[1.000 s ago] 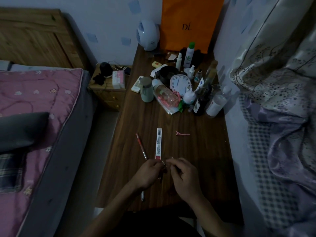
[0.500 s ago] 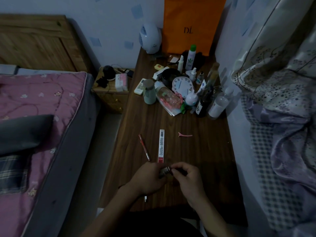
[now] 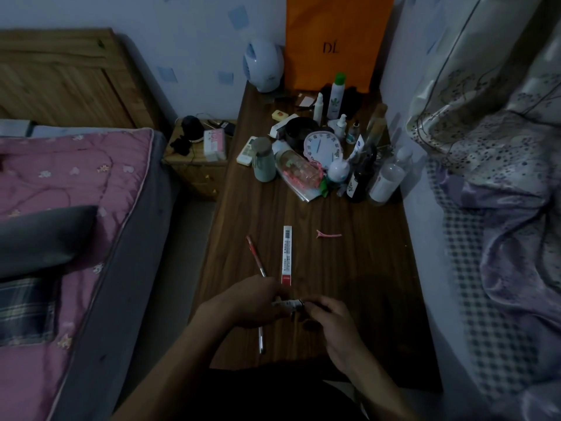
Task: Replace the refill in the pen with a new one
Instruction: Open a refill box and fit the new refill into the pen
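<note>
1. Landmark: the flat white refill packet with a red lower end [image 3: 287,256], lying lengthwise on the dark wood-grain tabletop [image 3: 358,268]. All positions below are given relative to it.
2. Just left of the packet lies a slim red pen-like stick [image 3: 255,256], running on under the hands toward the near table edge. Whether it is the pen barrel or a refill cannot be told in this dim light.
3. Just below the packet's red end, the left hand [image 3: 243,302] and the right hand [image 3: 331,320] meet above the table. Between them is a short, pale, banded cylindrical part [image 3: 288,304], probably a section of the pen.
4. Finger state: the left fingers are curled and pinching one end of the part; the right fingers [image 3: 318,303] close on its other end. How hard they press cannot be told.
5. Judged step: separating or unscrewing this part to reach the refill.
6. Technique: hold one end steady, twist the other along the part's own axis, and keep it low over the table so a spring or tip cannot roll off.
7. Right of the packet's upper end lies a small pink hair clip [image 3: 328,234], well apart from the hands. Far beyond it stands a clutter of bottles and a white round clock [image 3: 322,146].
</note>
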